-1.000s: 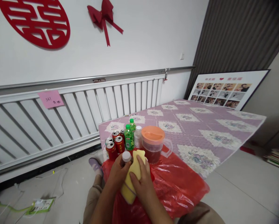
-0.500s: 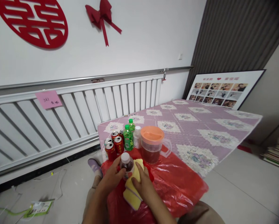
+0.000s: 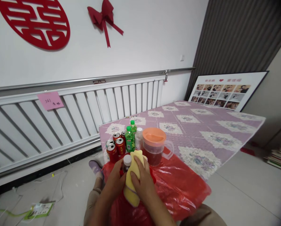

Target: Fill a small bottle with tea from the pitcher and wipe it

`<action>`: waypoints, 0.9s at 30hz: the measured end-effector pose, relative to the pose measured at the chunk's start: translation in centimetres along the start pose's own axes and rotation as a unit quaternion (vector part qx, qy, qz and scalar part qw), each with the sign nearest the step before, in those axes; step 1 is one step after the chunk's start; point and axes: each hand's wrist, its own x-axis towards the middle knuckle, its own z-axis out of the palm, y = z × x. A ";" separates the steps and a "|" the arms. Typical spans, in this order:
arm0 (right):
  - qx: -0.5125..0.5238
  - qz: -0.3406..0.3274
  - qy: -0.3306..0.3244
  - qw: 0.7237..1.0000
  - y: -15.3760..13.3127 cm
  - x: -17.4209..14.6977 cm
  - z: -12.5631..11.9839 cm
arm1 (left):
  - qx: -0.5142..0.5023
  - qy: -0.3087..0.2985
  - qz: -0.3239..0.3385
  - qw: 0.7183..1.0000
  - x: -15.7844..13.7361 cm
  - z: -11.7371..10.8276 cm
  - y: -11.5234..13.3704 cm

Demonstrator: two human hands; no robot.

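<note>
My left hand (image 3: 116,178) is wrapped round a small clear bottle (image 3: 127,161) with a white cap and dark contents. In my right hand (image 3: 142,177) is a folded yellow cloth (image 3: 134,175), pressed against the bottle's right side so that it covers much of the body. Both hands are over a red plastic sheet (image 3: 175,185). Just beyond them stands a clear pitcher (image 3: 152,154) with an orange lid and brownish liquid inside. Part of a red object under the hands shows at the right, mostly hidden.
Several red drink cans (image 3: 120,146), green-capped bottles (image 3: 129,139) and a white-capped clear bottle (image 3: 139,138) stand close together behind the hands. They rest by the purple floral cover (image 3: 187,118). A white radiator (image 3: 84,110) runs along the wall behind.
The yellow cloth has moved up and left across the bottle, now hiding more of its body. My right hand has shifted with it, while my left hand keeps its grip.
</note>
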 end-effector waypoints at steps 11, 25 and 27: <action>-0.014 0.074 -0.038 0.996 5.1 -0.9 1.4 | 0.052 0.100 0.000 0.994 0.0 1.3 -1.6; -0.019 0.001 -0.007 1.000 1.3 0.3 -0.2 | -0.028 0.086 -0.004 0.996 0.3 1.6 -1.2; -0.038 0.027 -0.024 0.999 2.6 0.3 0.1 | -0.007 0.095 -0.012 0.995 0.3 1.7 -1.4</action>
